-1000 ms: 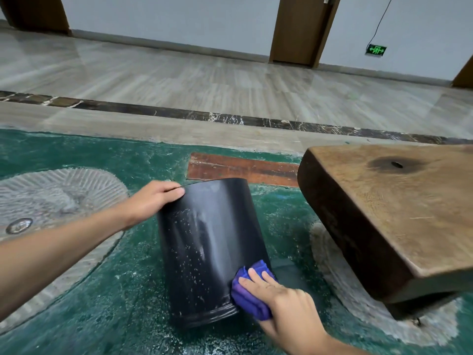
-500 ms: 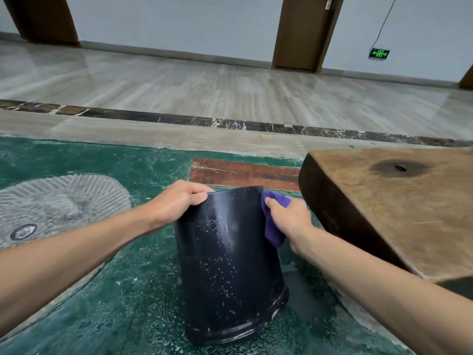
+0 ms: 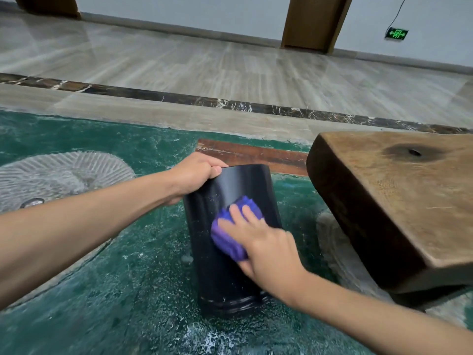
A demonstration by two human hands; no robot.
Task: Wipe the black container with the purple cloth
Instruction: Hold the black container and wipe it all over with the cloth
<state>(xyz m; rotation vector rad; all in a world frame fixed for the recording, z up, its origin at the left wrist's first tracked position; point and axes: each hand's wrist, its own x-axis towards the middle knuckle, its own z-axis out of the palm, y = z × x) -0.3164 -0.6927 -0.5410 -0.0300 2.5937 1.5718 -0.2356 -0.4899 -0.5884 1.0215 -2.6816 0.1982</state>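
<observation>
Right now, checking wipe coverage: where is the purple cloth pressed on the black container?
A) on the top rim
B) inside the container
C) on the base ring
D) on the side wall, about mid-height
D: the right hand presses the purple cloth against the black container wall, mid-height, below the rim that the left hand grips.

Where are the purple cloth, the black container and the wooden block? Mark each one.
purple cloth [image 3: 227, 237]: head view, bunched left part beside the fingers.
black container [image 3: 220, 280]: head view, lower side wall.
wooden block [image 3: 399, 201]: head view, top face.
</observation>
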